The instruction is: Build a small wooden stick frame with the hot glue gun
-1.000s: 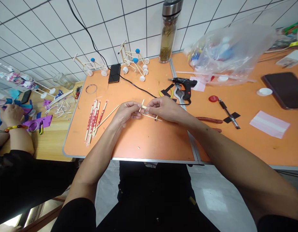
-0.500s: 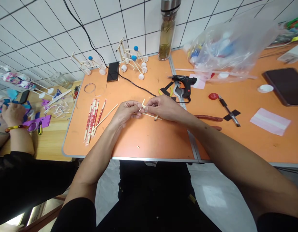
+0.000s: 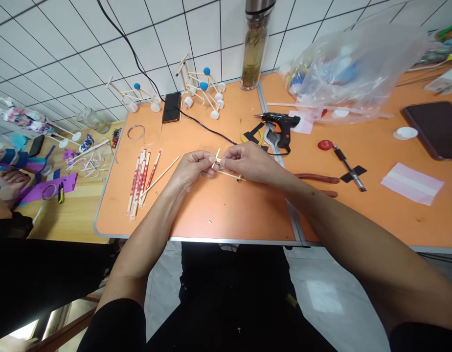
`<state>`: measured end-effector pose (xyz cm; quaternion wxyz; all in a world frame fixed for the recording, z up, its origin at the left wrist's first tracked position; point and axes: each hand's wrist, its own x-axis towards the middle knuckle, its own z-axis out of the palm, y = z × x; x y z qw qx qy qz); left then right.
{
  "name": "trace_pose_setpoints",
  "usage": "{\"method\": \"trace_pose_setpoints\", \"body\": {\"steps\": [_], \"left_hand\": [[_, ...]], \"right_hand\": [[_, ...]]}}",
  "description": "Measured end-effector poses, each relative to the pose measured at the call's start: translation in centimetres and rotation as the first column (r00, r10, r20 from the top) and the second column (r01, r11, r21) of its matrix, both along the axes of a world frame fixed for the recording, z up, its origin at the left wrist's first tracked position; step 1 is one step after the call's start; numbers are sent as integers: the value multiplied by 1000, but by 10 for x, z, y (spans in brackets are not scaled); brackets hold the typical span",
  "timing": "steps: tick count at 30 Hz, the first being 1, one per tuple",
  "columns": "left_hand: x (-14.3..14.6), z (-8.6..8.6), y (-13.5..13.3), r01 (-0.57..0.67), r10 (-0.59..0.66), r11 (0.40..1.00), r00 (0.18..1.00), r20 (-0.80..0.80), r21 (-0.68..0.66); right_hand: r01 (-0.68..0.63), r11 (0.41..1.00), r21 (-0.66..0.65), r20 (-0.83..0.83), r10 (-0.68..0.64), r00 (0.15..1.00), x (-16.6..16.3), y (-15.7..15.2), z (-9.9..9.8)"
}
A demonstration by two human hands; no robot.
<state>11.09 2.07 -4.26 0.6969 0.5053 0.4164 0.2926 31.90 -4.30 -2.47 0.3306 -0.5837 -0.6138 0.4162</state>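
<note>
My left hand (image 3: 191,169) and my right hand (image 3: 246,162) meet over the middle of the orange table (image 3: 218,210). Both pinch a small frame of thin wooden sticks (image 3: 226,172), fingertips pressed together where the sticks cross. One stick end pokes up between the hands, another runs out to the right under my right hand. Left of my left hand lie several wrapped chopsticks (image 3: 141,181) and one bare stick (image 3: 160,178).
A black glue gun (image 3: 281,124) with its cable lies behind my right hand. Two stick models (image 3: 202,90) and a phone (image 3: 170,107) stand at the back, beside a glass bottle (image 3: 253,46). Pliers (image 3: 316,180), a plastic bag (image 3: 347,73) sit right. Another person's hand (image 3: 9,181) works at the left table.
My hands hold the stick frame almost unmoved. The person at the left has drawn their arm back, and the view has shifted slightly.
</note>
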Motion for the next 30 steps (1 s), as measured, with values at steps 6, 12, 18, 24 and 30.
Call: {"method": "trace_pose_setpoints", "body": {"steps": [6,12,18,24,30], "left_hand": [[-1,0,0,11,-11,1000,1000,6,10],[-1,-1,1,30,-30,999,1000,5,18],[-1,-1,1,39,-40,999,999,13,29],[0,1,-2,25,-25,999,1000,-2,31],[2,5,-5,5,-4,1000,1000,-8,27]], "right_hand": [[5,1000,-5,0,-5,1000,-1,-1,1],[4,1000,-11,-6,-4,1000,-1,0,1],[4,1000,-19,-14,-5,1000,-1,-1,2],[3,1000,-4,-29,-3,1000,2,1,1],[12,1000,-1,-18,-12,1000,1,0,4]]}}
